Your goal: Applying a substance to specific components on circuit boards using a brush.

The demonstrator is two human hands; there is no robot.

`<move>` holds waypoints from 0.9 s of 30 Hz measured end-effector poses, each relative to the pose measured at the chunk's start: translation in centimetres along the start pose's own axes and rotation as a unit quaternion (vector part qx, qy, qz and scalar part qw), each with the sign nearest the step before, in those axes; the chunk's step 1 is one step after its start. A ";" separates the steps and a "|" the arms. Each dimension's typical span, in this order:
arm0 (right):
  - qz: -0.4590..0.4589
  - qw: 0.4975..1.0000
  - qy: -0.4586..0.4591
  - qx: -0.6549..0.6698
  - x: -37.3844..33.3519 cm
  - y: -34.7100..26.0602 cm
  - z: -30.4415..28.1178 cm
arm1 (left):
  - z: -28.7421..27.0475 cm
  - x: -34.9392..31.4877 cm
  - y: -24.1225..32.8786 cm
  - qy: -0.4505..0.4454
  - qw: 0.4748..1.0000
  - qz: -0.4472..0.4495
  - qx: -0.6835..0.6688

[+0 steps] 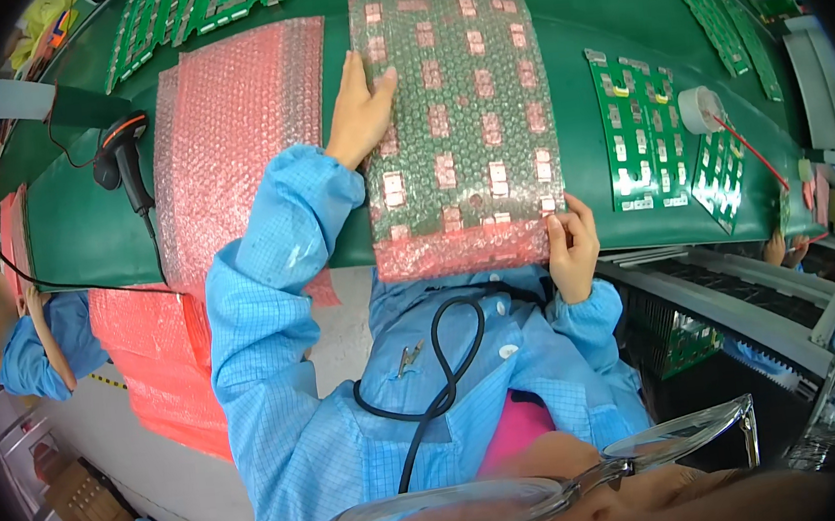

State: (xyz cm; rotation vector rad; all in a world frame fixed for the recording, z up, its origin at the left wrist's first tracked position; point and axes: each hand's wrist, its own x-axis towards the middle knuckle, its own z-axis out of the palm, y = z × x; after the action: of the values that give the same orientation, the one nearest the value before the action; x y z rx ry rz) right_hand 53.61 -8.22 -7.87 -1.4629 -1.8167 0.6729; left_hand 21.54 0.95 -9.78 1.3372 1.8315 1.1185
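Glasses (599, 474) nearest; bubble-wrapped board (463, 125) between hands (361, 115) (572, 251)

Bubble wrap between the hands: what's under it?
A green circuit board with rows of light patches shows through the wrap. Its underside, and any wrap beneath, can't be seen.

One left hand (360, 112), one right hand (573, 250), both on one bag (464, 115)! And there, one scanner (130, 163), one white cylinder (701, 111), two boards (640, 139) beside it, one pair of glasses (441, 507)!
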 end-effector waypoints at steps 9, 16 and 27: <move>0.041 0.999 -0.002 0.034 -0.3 -0.4 -0.1 | -2.9 -12.5 1.8 -0.059 0.950 -0.132 -0.275; -0.013 1.000 0.015 0.021 -0.4 -0.2 -0.1 | -1.6 -20.4 2.8 -0.031 0.956 -0.090 -0.276; -0.009 0.999 0.041 -0.010 -1.0 -0.5 -0.1 | 1.5 -21.2 2.7 0.101 0.975 -0.048 -0.193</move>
State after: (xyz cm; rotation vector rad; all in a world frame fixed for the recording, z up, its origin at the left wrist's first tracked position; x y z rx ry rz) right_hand 53.51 -9.32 -7.68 -1.4640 -1.7766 0.5805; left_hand 30.57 -18.45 -8.32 0.9289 1.6814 1.5112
